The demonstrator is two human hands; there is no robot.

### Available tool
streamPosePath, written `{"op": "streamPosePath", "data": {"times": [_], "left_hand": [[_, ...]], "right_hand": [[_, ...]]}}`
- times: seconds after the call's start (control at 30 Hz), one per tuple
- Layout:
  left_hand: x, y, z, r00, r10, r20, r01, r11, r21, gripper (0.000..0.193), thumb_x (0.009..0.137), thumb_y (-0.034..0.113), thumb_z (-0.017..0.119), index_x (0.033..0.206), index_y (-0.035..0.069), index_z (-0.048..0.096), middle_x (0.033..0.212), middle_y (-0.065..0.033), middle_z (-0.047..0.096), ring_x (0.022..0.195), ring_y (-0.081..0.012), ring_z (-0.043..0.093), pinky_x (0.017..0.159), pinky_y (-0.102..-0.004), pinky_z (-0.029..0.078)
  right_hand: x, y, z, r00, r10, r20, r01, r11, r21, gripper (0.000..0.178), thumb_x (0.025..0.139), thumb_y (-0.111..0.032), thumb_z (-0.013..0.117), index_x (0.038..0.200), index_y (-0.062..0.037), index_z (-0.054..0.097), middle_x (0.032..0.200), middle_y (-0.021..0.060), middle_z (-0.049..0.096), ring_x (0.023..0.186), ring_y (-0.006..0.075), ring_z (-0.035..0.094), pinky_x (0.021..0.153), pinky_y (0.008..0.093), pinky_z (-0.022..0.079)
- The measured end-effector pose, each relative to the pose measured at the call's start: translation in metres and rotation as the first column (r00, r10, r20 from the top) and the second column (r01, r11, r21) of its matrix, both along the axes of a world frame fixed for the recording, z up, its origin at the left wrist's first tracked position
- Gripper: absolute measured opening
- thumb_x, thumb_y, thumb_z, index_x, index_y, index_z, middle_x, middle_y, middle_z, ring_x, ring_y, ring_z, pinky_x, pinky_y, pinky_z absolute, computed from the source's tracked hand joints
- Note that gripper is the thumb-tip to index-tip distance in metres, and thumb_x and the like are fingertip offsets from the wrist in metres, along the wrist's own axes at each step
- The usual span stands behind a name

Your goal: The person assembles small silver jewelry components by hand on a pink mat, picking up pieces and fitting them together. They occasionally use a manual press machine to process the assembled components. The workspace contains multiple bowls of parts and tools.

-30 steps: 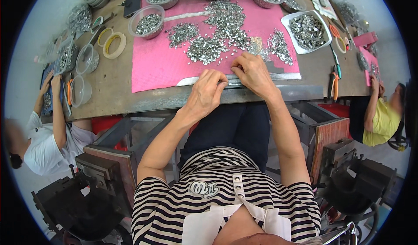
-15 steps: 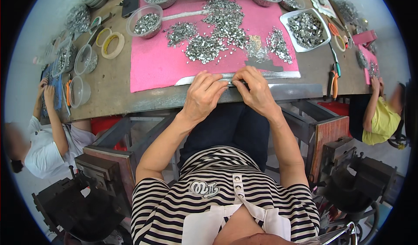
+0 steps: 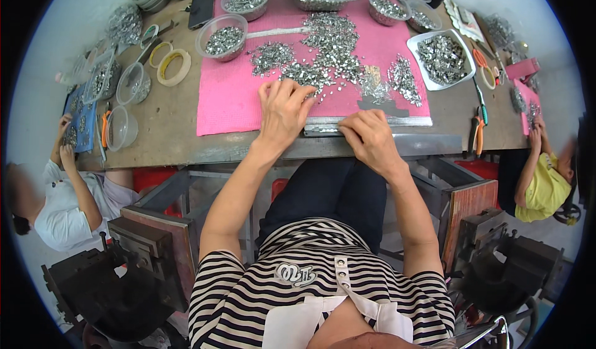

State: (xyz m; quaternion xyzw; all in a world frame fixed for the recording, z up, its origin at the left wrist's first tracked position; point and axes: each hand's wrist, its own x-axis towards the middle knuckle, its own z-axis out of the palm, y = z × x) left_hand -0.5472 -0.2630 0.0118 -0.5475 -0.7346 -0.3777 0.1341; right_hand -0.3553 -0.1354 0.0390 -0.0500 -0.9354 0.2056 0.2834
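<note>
My left hand [image 3: 280, 116] is over the pink mat [image 3: 226, 110], its bent fingers at the near left edge of a pile of small silvery metal pieces [image 3: 329, 45]. Its thumb and forefinger come close together; what may be between them is too small to make out. Fingertips of my right hand [image 3: 372, 139] pinch at the right part of a narrow metal strip [image 3: 321, 129] along the table's front edge. Small shiny pieces appear to sit in a row on that strip. Beside the right hand lies a heap of thin silvery pieces [image 3: 374, 90].
Round plastic tubs [image 3: 223, 37] and a white square dish [image 3: 442, 60] hold more metal pieces. Tape rolls [image 3: 174, 68] lie at left, orange-handled pliers [image 3: 477, 135] at right. Co-workers sit at both sides, one in white [image 3: 68, 209], another in yellow [image 3: 546, 178].
My left hand has left the strip and moved forward and left to the pile's edge. My right hand stays at the strip, which is now more exposed. The view has shifted slightly.
</note>
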Motion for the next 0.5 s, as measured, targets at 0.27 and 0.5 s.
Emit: {"op": "streamPosePath", "data": {"times": [0.27,0.5], "left_hand": [[-0.007,0.005,-0.005,0.999,-0.031,0.025,0.033,0.997,-0.068,0.01,0.087,0.017,0.079,0.095,0.013,0.075,0.09,0.0002,0.064,0.092,-0.0208,0.059,0.096,-0.0436,0.033],[-0.008,-0.027,-0.003,0.997,-0.013,0.082,0.02,0.996,-0.087,0.007,0.087,0.016,0.079,0.092,0.012,0.075,0.089,0.0002,0.065,0.091,-0.0209,0.059,0.096,-0.0437,0.033]], "right_hand": [[-0.029,0.014,-0.003,0.998,-0.062,-0.024,0.061,0.997,-0.05,0.01,0.09,-0.004,0.072,0.099,-0.0048,0.073,0.087,0.006,0.065,0.078,0.0244,0.061,0.079,0.0369,0.043],[-0.061,0.013,-0.011,1.0,-0.024,0.001,0.024,0.999,-0.024,0.008,0.091,-0.007,0.072,0.098,-0.0069,0.073,0.085,0.0066,0.061,0.081,0.0261,0.061,0.079,0.0396,0.042]]}}
